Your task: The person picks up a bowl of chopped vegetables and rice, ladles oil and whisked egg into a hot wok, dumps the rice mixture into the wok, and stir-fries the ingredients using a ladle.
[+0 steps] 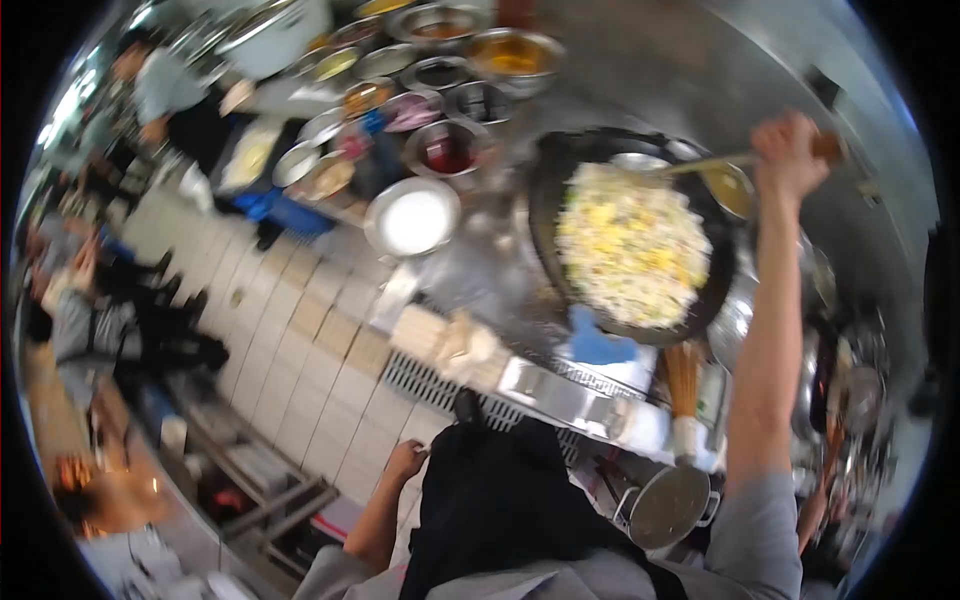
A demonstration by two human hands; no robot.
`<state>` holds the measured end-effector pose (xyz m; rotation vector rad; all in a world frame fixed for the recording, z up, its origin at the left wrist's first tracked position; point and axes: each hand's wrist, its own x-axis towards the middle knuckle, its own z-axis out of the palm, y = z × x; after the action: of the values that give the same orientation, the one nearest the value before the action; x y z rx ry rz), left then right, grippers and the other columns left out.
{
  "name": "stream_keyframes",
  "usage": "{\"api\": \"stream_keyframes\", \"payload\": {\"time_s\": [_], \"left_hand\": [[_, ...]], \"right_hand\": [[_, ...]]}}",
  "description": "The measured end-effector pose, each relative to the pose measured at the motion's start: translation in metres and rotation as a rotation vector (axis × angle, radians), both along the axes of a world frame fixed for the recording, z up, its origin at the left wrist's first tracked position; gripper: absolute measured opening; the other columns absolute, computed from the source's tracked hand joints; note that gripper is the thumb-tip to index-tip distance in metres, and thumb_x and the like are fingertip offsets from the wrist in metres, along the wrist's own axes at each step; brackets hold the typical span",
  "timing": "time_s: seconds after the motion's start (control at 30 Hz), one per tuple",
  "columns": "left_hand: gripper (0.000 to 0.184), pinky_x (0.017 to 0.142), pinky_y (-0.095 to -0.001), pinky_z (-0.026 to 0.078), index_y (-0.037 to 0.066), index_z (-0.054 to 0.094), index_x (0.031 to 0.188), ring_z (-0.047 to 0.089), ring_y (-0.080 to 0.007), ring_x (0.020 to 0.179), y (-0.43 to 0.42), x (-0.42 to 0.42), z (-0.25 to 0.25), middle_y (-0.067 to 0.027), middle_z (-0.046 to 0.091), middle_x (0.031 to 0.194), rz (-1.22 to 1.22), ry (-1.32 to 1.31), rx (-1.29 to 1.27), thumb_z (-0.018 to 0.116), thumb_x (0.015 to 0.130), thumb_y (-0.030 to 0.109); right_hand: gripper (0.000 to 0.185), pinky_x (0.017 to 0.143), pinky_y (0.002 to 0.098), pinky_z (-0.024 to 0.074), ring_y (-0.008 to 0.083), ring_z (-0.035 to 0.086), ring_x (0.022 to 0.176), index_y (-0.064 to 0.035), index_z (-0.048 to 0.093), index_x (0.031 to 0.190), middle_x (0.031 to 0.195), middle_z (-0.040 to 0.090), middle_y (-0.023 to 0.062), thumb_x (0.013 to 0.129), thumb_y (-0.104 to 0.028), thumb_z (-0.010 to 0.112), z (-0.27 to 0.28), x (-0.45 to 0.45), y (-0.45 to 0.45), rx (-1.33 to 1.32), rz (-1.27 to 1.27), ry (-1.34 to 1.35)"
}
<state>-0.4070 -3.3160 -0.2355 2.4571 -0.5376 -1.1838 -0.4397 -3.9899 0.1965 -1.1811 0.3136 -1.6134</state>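
Note:
My right hand (790, 155) is closed around the handle of a ladle (712, 163), whose wooden end sticks out past my fist. The ladle's metal head reaches the far rim of a large black wok (548, 215). A big mound of fried rice (635, 250) with yellow egg pieces fills the wok. Down by my left side, away from the stove, hangs my left hand (407, 460). Its fingers look curled in, and nothing shows in them. A blue cloth (600, 340) lies against the wok's near edge.
Bowls of ingredients, including a white-filled bowl (413, 220) and a red-filled one (446, 148), stand left of the wok. A bamboo brush (684, 385) sits at the near edge. Below is a lidded pot (670, 507). Other people work at the left.

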Motion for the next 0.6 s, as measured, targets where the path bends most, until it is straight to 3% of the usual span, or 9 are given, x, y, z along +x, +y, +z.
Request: {"api": "stream_keyframes", "payload": {"time_s": [0.03,0.07,0.17,0.23,0.3,0.37,0.47,0.5,0.6], "left_hand": [[0.038,0.079,-0.0421,0.05,0.004,0.066,0.099,0.064,-0.0354,0.088,0.004,-0.003,-0.002,-0.0201,0.067,0.089,-0.028,-0.025,0.006,0.066,0.076,0.034],[0.039,0.08,-0.0426,0.05,0.004,0.066,0.099,0.063,-0.0358,0.09,0.007,-0.004,-0.01,-0.0207,0.067,0.091,-0.037,-0.059,0.018,0.066,0.077,0.036],[0.04,0.083,-0.0441,0.048,0.003,0.066,0.099,0.061,-0.0372,0.095,0.006,-0.012,-0.001,-0.0218,0.065,0.098,0.101,-0.062,0.038,0.063,0.079,0.038],[0.034,0.081,-0.0453,0.049,0.005,0.065,0.097,0.062,-0.0366,0.093,0.003,-0.017,0.018,-0.0208,0.065,0.095,0.169,-0.097,0.01,0.06,0.081,0.035],[0.03,0.081,-0.0458,0.049,0.005,0.063,0.099,0.061,-0.0364,0.094,0.003,-0.019,0.031,-0.0202,0.065,0.096,0.216,-0.08,0.03,0.059,0.08,0.028],[0.029,0.082,-0.046,0.049,0.005,0.063,0.099,0.061,-0.0366,0.094,0.005,-0.027,0.032,-0.0201,0.065,0.096,0.283,-0.048,0.06,0.058,0.079,0.025],[0.028,0.082,-0.0465,0.049,0.005,0.063,0.099,0.061,-0.037,0.094,0.006,-0.038,0.024,-0.0206,0.065,0.096,0.287,-0.014,0.084,0.057,0.078,0.023],[0.028,0.082,-0.0467,0.048,0.005,0.063,0.098,0.061,-0.0372,0.094,0.004,-0.039,0.026,-0.0208,0.065,0.095,0.268,0.007,0.091,0.057,0.078,0.024],[0.029,0.081,-0.0474,0.048,0.004,0.063,0.097,0.061,-0.0379,0.094,0.008,-0.045,0.023,-0.0217,0.064,0.094,0.279,0.0,0.117,0.058,0.078,0.025]], "right_hand": [[0.015,0.042,0.0267,0.0301,0.009,0.039,0.047,-0.0063,0.053,0.073,0.059,0.041,-0.0012,0.085,-0.009,0.062,-0.028,-0.006,-0.013,-0.063,0.056,0.067],[0.014,0.051,0.0299,0.0486,0.0169,0.058,0.056,-0.0036,0.061,0.087,0.07,0.059,0.0067,0.085,-0.016,0.067,-0.042,-0.01,-0.019,-0.006,-0.282,0.34],[0.02,0.075,0.0355,0.0525,0.0222,0.062,0.085,-0.0025,0.059,0.104,0.095,0.062,0.0092,0.091,-0.018,0.056,-0.047,-0.053,-0.163,0.23,0.132,0.603],[0.024,0.067,0.0444,0.0504,0.0294,0.061,0.078,-0.0023,0.061,0.099,0.091,0.061,0.0154,0.087,-0.022,0.056,0.027,-0.081,-0.087,0.312,-0.058,0.473],[0.028,0.06,0.0533,0.0482,0.0366,0.061,0.072,-0.0022,0.063,0.095,0.087,0.061,0.0217,0.083,-0.026,0.056,0.036,-0.076,-0.04,0.335,-0.145,0.411],[0.017,0.039,0.0403,0.0361,0.0227,0.038,0.038,-0.0092,0.05,0.061,0.048,0.04,0.008,0.077,-0.011,0.053,0.012,-0.044,0.04,0.14,-0.227,0.314],[0.02,0.04,0.0373,0.0333,0.0201,0.035,0.038,-0.009,0.049,0.061,0.047,0.038,0.0059,0.08,-0.013,0.051,-0.017,-0.036,0.026,0.145,-0.167,0.264],[0.024,0.041,0.0348,0.0319,0.0189,0.034,0.037,-0.0107,0.047,0.058,0.047,0.037,0.0048,0.081,-0.016,0.051,-0.003,-0.033,0.036,0.241,-0.024,0.234],[0.027,0.042,0.0336,0.0322,0.0181,0.034,0.037,-0.0129,0.046,0.056,0.045,0.037,0.0046,0.082,-0.021,0.051,0.033,-0.043,0.084,0.204,-0.103,0.237]]}}
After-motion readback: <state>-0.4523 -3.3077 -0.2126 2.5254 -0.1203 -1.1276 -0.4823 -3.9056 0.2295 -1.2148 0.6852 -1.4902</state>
